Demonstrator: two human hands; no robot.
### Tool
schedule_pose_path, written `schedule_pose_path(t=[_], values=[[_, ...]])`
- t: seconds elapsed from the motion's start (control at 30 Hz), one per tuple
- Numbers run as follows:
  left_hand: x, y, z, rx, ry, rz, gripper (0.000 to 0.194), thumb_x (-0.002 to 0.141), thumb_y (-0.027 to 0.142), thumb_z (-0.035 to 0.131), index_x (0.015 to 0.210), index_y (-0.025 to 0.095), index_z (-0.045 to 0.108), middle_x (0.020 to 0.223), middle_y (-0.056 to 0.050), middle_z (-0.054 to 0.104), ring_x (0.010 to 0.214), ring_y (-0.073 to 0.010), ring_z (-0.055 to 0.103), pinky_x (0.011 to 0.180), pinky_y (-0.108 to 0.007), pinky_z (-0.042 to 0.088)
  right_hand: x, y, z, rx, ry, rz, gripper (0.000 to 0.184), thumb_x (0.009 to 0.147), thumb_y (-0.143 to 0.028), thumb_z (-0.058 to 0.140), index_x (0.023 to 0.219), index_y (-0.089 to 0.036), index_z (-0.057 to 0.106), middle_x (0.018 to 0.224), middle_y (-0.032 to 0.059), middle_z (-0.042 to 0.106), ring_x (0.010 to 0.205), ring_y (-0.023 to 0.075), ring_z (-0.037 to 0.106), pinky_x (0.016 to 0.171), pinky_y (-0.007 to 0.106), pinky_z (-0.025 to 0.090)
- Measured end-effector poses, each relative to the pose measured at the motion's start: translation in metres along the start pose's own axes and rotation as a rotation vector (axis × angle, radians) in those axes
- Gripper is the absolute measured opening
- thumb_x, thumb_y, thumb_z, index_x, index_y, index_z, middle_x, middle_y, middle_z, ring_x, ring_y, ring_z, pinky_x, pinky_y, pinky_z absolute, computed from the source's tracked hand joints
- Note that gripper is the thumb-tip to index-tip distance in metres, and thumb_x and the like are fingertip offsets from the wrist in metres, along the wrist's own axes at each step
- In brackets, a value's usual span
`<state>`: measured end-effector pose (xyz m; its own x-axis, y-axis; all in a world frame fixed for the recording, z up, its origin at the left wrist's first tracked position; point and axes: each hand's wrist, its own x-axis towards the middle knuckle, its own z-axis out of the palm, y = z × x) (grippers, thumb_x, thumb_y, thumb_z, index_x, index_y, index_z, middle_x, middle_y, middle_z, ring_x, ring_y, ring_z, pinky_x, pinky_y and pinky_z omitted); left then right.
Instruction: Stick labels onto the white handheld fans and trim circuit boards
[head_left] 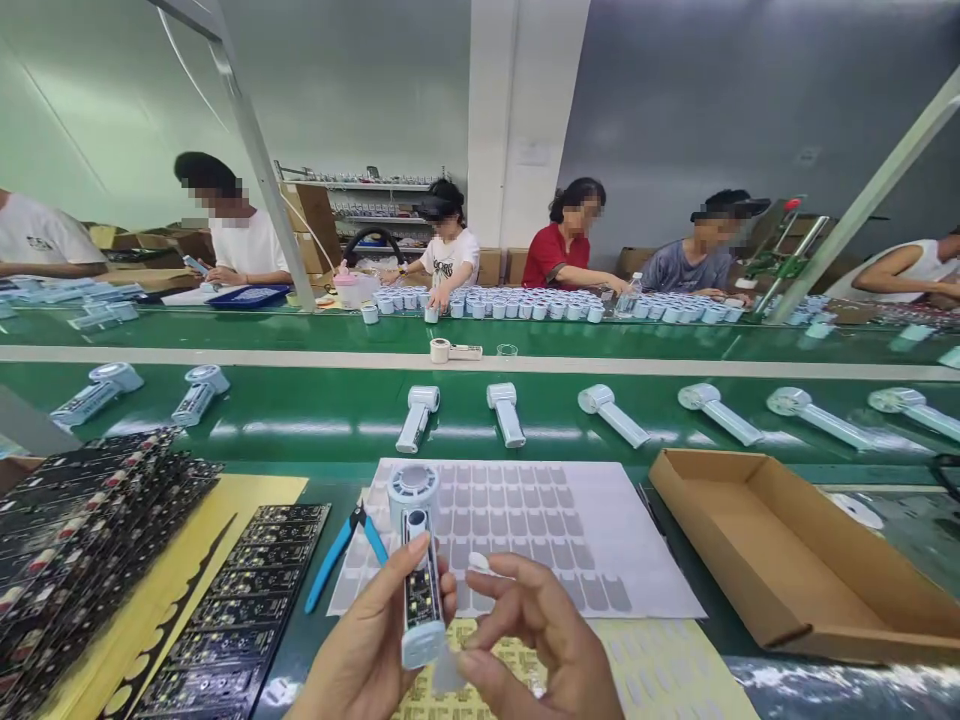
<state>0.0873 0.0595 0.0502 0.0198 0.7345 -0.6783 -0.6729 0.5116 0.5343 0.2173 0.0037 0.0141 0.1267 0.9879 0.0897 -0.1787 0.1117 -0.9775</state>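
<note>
My left hand (pixel 379 625) is wrapped around the handle of a light-blue handheld fan (pixel 424 645), its round head pointing away from me. The handle's face is uncovered, and a black circuit board (pixel 421 595) with small yellowish parts shows inside. Close beside the handle's base, my right hand (pixel 536 635) pinches a small translucent film piece (pixel 448 670) at the thumb tip. A small white piece (pixel 478 562) sits at the right index fingertip; what it is I cannot tell. Under the hands lies a white sheet (pixel 622 540) with rows of grey film stickers (pixel 517 522).
Blue-handled cutters (pixel 334 560) lie left of the sheet, by circuit board panels (pixel 225 610) and a tall board stack (pixel 67 560). An open cardboard box (pixel 787 560) stands right. Several fans (pixel 506 413) lie on the green conveyor (pixel 300 400). Co-workers sit across it.
</note>
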Motion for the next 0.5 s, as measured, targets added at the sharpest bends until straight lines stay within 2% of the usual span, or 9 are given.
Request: schedule_pose_path(t=[0.1,0.2,0.5], values=[[-0.004,-0.005,0.002,-0.126,0.026,-0.054,0.005,0.089,0.007,0.061,0.085,0.01,0.062,0.056,-0.006,0.062,0.04,-0.011,0.057,0.04,-0.019,0.048,0.0,-0.006,0.01,0.034,-0.079,0.074,0.047,0.068,-0.028,0.08,0.111,-0.023,0.063,0.068,-0.0002,0.073,0.121,0.0294,0.066,0.103,0.041,0.051],[-0.004,-0.007,0.001,-0.215,0.024,-0.061,0.011,0.089,0.004,0.059,0.081,0.011,0.059,0.057,-0.005,0.061,0.041,-0.0097,0.057,0.041,-0.018,0.049,0.001,-0.011,0.018,0.028,-0.083,0.121,0.046,0.066,-0.024,0.076,0.11,-0.022,0.062,0.068,-0.0001,0.073,0.122,0.0295,0.065,0.104,0.043,0.049],[-0.009,-0.005,0.002,-0.232,0.023,-0.101,0.024,0.094,0.011,0.053,0.069,0.013,0.055,0.056,-0.003,0.056,0.042,-0.0086,0.055,0.042,-0.018,0.049,0.002,-0.02,0.031,0.001,-0.054,0.187,0.041,0.065,-0.023,0.074,0.105,-0.023,0.063,0.067,-0.0017,0.071,0.119,0.0291,0.066,0.103,0.042,0.049]])
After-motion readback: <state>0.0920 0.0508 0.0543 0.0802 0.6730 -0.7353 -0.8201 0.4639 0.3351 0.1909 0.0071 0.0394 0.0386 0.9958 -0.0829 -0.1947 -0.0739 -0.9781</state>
